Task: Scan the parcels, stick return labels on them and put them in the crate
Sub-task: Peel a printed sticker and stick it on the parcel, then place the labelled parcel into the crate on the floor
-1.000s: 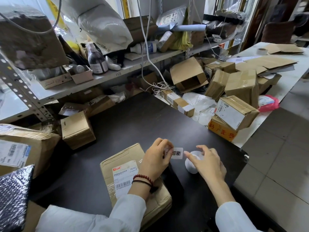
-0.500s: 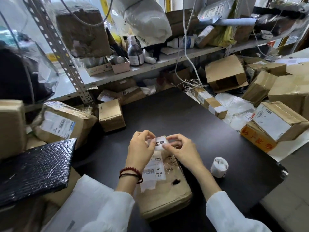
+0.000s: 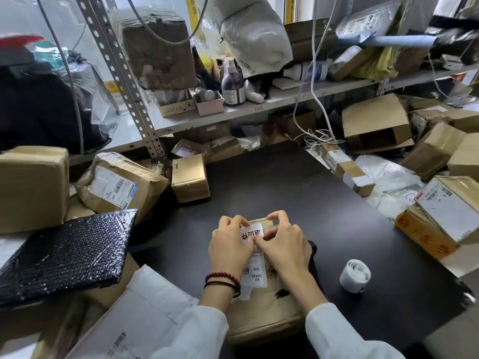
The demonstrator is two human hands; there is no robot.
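At the near edge of the black tabletop, a scuffed cardboard parcel lies flat right in front of the person. Its white shipping label faces up and reads MX / MXRC 03. Both hands are over the far end of that parcel. The left hand and the right hand have their fingers curled in, pinching a small white return label with bold black characters between them. The label sits just over the parcel's top, but it's hard to tell if it's stuck down yet. There are red and dark bead bracelets on the left wrist.

Off to the right, well apart from the parcel, the white label roll stands on the tabletop. A black bubble mailer lies tilted on the pile of boxes at the left, and a small brown box sits at the back of the tabletop. Behind that is a metal shelf with a dark bottle on it.
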